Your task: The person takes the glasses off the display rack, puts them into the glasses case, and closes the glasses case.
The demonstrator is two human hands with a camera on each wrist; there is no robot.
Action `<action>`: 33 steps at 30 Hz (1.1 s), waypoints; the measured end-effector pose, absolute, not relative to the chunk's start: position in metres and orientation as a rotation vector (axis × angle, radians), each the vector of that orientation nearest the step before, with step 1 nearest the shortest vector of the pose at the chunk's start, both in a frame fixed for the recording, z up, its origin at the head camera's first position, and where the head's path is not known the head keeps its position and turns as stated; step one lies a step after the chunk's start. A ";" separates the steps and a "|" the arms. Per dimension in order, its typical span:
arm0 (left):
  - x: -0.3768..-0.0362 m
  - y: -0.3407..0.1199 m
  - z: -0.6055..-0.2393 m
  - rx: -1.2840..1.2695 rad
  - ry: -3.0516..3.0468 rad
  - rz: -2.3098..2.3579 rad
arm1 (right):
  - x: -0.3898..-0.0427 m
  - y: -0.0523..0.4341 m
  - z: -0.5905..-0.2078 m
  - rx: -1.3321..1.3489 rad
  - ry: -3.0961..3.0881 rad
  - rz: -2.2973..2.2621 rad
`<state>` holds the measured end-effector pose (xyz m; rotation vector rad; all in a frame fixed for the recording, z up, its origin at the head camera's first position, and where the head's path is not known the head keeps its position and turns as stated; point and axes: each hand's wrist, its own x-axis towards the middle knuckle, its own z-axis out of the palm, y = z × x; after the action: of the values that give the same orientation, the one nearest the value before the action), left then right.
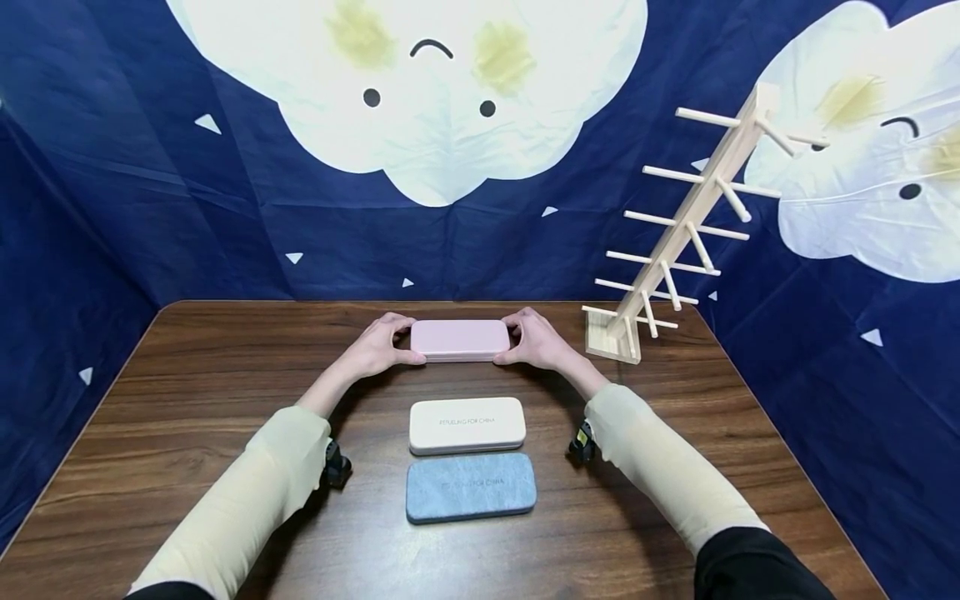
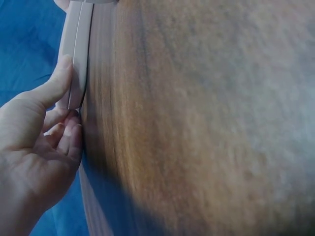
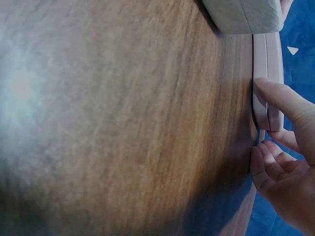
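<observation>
A pink glasses case (image 1: pixel 460 340) lies flat near the table's back edge, its long side running left to right. My left hand (image 1: pixel 375 345) grips its left end, thumb (image 2: pixel 63 73) on the front side and fingers around the end. At the other end my right hand (image 1: pixel 542 340) holds it likewise, thumb (image 3: pixel 275 93) against the front side. Closer to me lies a cream-white glasses case (image 1: pixel 467 435) with printed lettering. Just in front of that one sits a blue glasses case (image 1: pixel 471 493), roughly parallel, a narrow gap between them.
A wooden stand (image 1: pixel 675 237) with several rows of pegs rises at the table's back right, its square base (image 1: pixel 600 337) just right of my right hand. Behind the brown wooden table (image 1: pixel 187 367) hangs a dark blue cloth (image 1: pixel 225 208) with white clouds.
</observation>
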<state>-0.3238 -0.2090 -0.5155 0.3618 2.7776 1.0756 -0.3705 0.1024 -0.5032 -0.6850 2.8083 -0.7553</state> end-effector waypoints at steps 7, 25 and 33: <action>-0.318 -0.209 -0.514 0.372 2.781 1.069 | -0.363 0.105 -0.502 -0.699 2.789 -0.813; -0.298 -0.206 -0.512 0.383 2.780 1.010 | -0.344 0.111 -0.501 -0.710 2.798 -0.779; -0.292 -0.205 -0.512 0.376 2.764 1.018 | -0.339 0.113 -0.500 -0.735 2.808 -0.763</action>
<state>-0.2923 -0.2054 -0.5120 0.3756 2.7637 1.0180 -0.3386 0.1132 -0.5003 -0.7348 2.8078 -0.7632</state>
